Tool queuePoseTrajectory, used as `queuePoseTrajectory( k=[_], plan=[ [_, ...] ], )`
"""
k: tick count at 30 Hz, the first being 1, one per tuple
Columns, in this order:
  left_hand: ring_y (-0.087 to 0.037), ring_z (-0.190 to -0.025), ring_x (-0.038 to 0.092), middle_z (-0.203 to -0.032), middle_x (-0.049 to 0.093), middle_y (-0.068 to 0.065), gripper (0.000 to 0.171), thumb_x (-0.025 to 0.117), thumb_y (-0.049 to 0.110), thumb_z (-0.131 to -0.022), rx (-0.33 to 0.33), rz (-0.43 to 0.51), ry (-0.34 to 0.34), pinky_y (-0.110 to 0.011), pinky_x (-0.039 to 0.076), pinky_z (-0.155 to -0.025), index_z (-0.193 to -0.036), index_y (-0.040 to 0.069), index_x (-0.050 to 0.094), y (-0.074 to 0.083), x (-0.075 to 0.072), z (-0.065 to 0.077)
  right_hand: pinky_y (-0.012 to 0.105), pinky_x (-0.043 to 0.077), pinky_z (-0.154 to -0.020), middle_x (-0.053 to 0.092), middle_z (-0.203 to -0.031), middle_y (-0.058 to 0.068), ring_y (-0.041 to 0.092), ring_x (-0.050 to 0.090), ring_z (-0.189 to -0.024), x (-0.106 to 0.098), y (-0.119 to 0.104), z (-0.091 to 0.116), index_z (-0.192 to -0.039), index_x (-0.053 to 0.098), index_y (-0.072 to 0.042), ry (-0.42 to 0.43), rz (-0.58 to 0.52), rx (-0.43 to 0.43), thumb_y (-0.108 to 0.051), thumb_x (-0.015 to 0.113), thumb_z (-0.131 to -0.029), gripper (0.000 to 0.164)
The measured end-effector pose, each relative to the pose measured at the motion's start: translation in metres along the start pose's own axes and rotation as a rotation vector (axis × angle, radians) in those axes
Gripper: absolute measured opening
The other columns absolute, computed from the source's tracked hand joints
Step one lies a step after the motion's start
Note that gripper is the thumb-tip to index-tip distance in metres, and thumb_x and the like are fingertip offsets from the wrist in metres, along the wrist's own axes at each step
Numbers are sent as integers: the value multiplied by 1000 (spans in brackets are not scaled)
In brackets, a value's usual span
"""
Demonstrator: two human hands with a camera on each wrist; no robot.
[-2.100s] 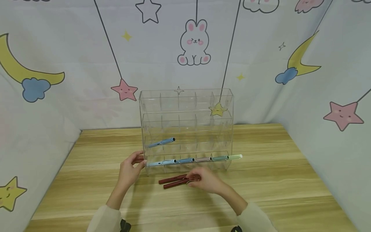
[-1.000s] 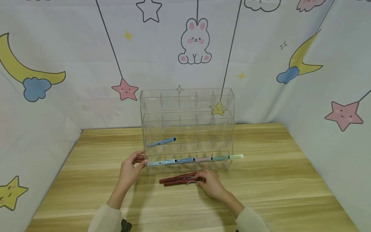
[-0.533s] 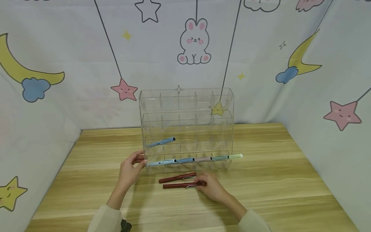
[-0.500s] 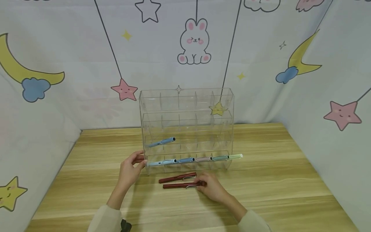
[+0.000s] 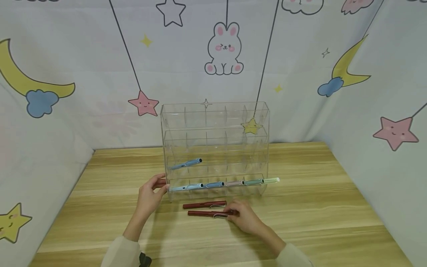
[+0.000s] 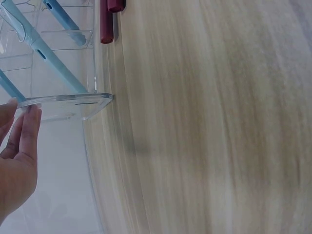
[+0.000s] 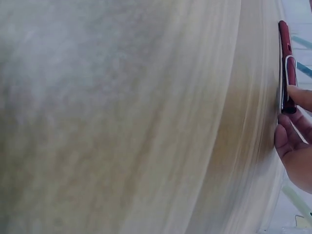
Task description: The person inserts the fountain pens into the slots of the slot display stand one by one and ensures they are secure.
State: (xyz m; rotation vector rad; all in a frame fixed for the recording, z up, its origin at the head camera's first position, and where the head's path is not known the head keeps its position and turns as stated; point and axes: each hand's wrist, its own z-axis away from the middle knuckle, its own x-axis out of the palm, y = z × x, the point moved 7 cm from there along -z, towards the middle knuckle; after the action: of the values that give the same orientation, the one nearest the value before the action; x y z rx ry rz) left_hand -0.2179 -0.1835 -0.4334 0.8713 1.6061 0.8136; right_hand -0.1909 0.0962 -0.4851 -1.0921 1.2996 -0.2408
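Observation:
A clear acrylic pen rack [image 5: 215, 129] stands on the table, with a wall of compartments in tiers. At its lower left side my left hand [image 5: 149, 196] pinches the side panel between thumb and fingers, as the left wrist view [image 6: 22, 151] also shows. In front of the rack lie two dark red pens with silver clips. My right hand [image 5: 245, 217] pinches the cap end of the nearer red pen [image 5: 203, 213], the thumb on it in the right wrist view. The farther red pen [image 5: 201, 205] lies just behind, roughly parallel to it.
Along the rack's lowest tier sit a light blue pen [image 5: 190, 187], a blue pen [image 5: 214, 184], a pinkish pen [image 5: 234, 183], a green pen [image 5: 254, 182] and a pale green pen [image 5: 271, 180]. Another blue pen [image 5: 186, 164] slants one tier up. A patterned cloth [image 5: 100, 74] hangs behind.
The two red pens, close together and slanted before, now lie farther apart and straighter. My right hand has moved slightly right and toward me with the nearer one. The left hand keeps its place.

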Motion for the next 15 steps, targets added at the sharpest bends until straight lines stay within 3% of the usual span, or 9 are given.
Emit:
queuePoseTrajectory(
  k=[8, 15],
  plan=[
    [-31, -91, 61, -97, 63, -18, 34, 63, -2, -83, -1, 4, 2, -28, 54, -71, -116, -5, 55, 0, 0, 0, 23, 50, -76, 61, -95, -1, 16, 57, -88, -7, 2, 2, -93, 69, -7, 31, -139, 37, 0, 68, -78, 16],
    [-32, -92, 61, -97, 63, -19, 34, 63, -2, -84, -14, 24, 5, -22, 53, -70, -116, -5, 56, 1, 0, 0, 23, 51, -75, 61, -95, 3, 15, 56, -89, -9, 1, 2, -94, 70, -5, 38, -225, 20, 4, 70, -74, 22]
  ],
)
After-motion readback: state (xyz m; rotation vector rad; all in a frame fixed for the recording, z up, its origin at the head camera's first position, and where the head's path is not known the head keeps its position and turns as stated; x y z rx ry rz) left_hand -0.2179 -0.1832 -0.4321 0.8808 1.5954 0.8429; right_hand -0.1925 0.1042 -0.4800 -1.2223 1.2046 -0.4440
